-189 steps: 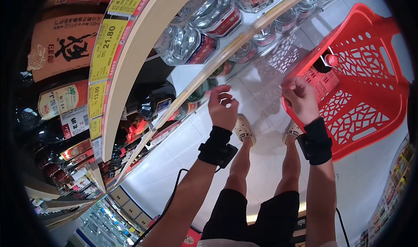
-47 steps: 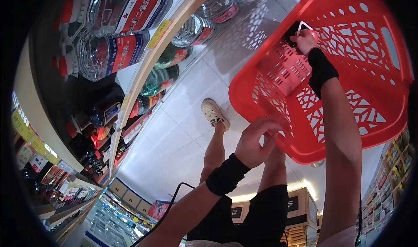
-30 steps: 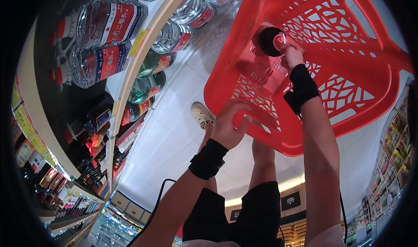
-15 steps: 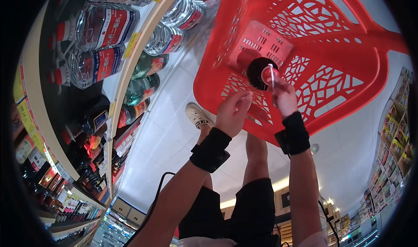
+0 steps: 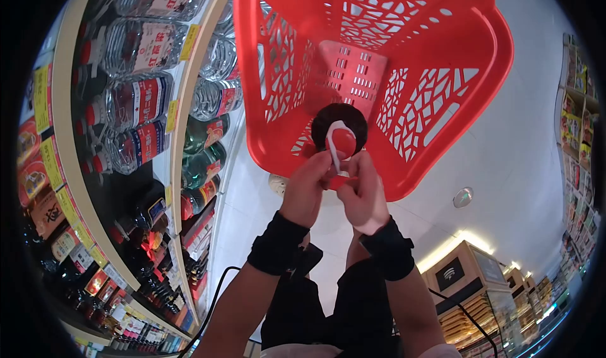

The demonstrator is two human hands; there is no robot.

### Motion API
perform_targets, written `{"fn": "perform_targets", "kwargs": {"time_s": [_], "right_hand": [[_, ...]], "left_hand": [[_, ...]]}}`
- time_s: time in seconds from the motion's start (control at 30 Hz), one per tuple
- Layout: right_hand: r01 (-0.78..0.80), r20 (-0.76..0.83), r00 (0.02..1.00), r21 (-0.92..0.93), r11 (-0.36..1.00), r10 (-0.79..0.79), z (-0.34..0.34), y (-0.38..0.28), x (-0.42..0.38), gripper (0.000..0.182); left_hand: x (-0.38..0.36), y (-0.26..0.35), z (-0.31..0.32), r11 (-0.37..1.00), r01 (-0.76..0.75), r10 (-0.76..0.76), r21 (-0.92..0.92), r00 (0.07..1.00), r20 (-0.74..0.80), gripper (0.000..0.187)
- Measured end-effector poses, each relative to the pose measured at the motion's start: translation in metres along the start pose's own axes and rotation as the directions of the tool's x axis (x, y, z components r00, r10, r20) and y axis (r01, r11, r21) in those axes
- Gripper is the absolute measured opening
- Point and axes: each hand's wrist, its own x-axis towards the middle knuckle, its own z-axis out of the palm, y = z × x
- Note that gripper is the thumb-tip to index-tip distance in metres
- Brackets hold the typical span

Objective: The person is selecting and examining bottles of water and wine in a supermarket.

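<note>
A dark round bottle (image 5: 320, 125) with a red cap (image 5: 341, 143) and a white handle strap (image 5: 332, 153) is seen from above, in front of the red basket's (image 5: 467, 127) inside. Below the cap, my left hand (image 5: 307, 187) pinches the strap's lower end from the left. My right hand (image 5: 362, 192) is closed beside it, its fingers on a small red piece (image 5: 339, 181) near the strap's end. The two hands nearly touch. Both wrists wear black bands.
On the left, shelves (image 5: 196, 61) hold large clear bottles (image 5: 142, 99) with red labels, green bottles (image 5: 205, 165) and dark bottles. More packaged goods (image 5: 574, 149) line the far right. A lit wooden counter (image 5: 464, 276) stands lower right, beyond the pale floor (image 5: 499, 213).
My left hand has come in to the strap and closed. The bottle, my right hand and the basket now appear further left, and the view has turned.
</note>
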Motion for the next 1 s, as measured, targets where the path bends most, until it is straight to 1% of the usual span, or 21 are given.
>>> {"fn": "perform_targets", "kwargs": {"time_s": [0.03,0.1,0.17,0.2,0.23,0.3,0.33,0.4,0.43,0.47,0.5,0.57,0.63,0.7,0.73,0.77,0.83,0.87,0.93,0.97,1.0], "right_hand": [[-0.001,0.019,1.000,0.049,0.999,0.000,0.001,0.002,-0.003,0.025],[0.019,0.113,0.993,-0.015,1.000,-0.017,0.001,-0.004,-0.011,0.027],[0.006,0.212,0.977,0.141,0.990,-0.036,0.001,-0.016,-0.014,0.029],[0.026,0.213,0.975,0.180,0.983,-0.065,0.000,-0.019,-0.018,0.031],[0.048,0.165,0.983,0.175,0.983,-0.077,-0.006,-0.022,-0.021,0.030],[0.085,0.080,0.992,0.167,0.982,-0.099,-0.026,-0.024,-0.024,0.029],[0.068,0.063,0.995,0.135,0.988,-0.078,-0.041,-0.014,-0.023,0.024],[-0.028,0.020,0.999,0.177,0.984,0.025,-0.058,0.012,-0.020,0.019],[-0.059,0.022,0.998,0.134,0.989,0.057,-0.063,0.022,-0.018,0.018],[-0.093,0.024,0.996,0.091,0.991,0.091,-0.066,0.033,-0.017,0.018],[-0.128,0.025,0.992,0.048,0.991,0.127,-0.066,0.042,-0.015,0.017],[-0.115,0.043,0.993,0.022,0.993,0.114,-0.060,0.058,-0.008,0.019],[-0.107,0.043,0.993,0.017,0.994,0.106,-0.052,0.069,0.000,0.022],[-0.096,0.024,0.995,0.032,0.995,0.096,-0.044,0.078,0.012,0.026],[-0.088,0.016,0.996,0.049,0.995,0.088,-0.039,0.081,0.018,0.033],[-0.075,0.011,0.997,0.059,0.995,0.075,-0.034,0.083,0.023,0.035],[-0.046,-0.006,0.999,0.071,0.996,0.047,-0.029,0.079,0.031,0.039],[-0.055,0.005,0.998,0.129,0.990,0.055,-0.026,0.075,0.031,0.041],[-0.066,0.033,0.998,0.237,0.969,0.059,-0.022,0.055,0.030,0.045],[-0.104,0.090,0.993,0.288,0.952,0.082,-0.022,0.043,0.026,0.045],[-0.145,0.148,0.984,0.331,0.932,0.101,-0.022,0.027,0.021,0.046]], "left_hand": [[-0.004,0.003,-0.001,0.997,-0.014,0.016,0.078,1.000,-0.023,0.036],[-0.017,0.015,0.003,0.971,-0.032,0.046,0.237,0.997,-0.056,0.035],[-0.030,0.027,0.001,0.938,-0.083,0.109,0.336,0.992,-0.060,0.031],[-0.036,0.032,0.003,0.917,-0.107,0.136,0.384,0.989,-0.049,0.031],[-0.040,0.035,0.009,0.921,-0.119,0.164,0.372,0.982,-0.092,0.028],[-0.049,0.041,-0.005,0.922,-0.079,0.114,0.380,0.991,-0.072,0.024],[-0.054,0.047,0.003,0.919,-0.094,0.128,0.384,0.990,-0.066,0.022],[-0.060,0.060,0.005,0.874,-0.076,0.119,0.479,0.991,-0.060,0.024],[-0.063,0.067,0.006,0.849,-0.071,0.119,0.523,0.991,-0.058,0.024],[-0.066,0.074,0.010,0.786,-0.103,0.154,0.610,0.988,-0.031,0.027],[-0.070,0.081,0.021,0.838,-0.079,0.122,0.541,0.992,-0.043,0.028],[-0.079,0.092,0.021,0.782,-0.120,0.166,0.612,0.986,-0.018,0.028],[-0.092,0.104,0.027,0.757,-0.061,0.195,0.650,0.971,-0.136,0.028],[-0.107,0.115,0.030,0.732,-0.131,0.256,0.669,0.962,-0.092,0.030],[-0.115,0.123,0.034,0.695,-0.152,0.274,0.703,0.960,-0.063,0.030],[-0.124,0.128,0.041,0.674,-0.172,0.315,0.718,0.946,-0.070,0.031],[-0.141,0.141,0.058,0.611,-0.212,0.368,0.762,0.929,-0.037,0.032],[-0.150,0.147,0.061,0.586,-0.275,0.404,0.762,0.914,0.019,0.034],[-0.169,0.159,0.080,0.568,-0.320,0.474,0.758,0.881,0.017,0.035],[-0.179,0.165,0.091,0.561,-0.348,0.510,0.751,0.860,0.016,0.035],[-0.191,0.174,0.098,0.538,-0.368,0.517,0.759,0.855,0.048,0.035]]}}
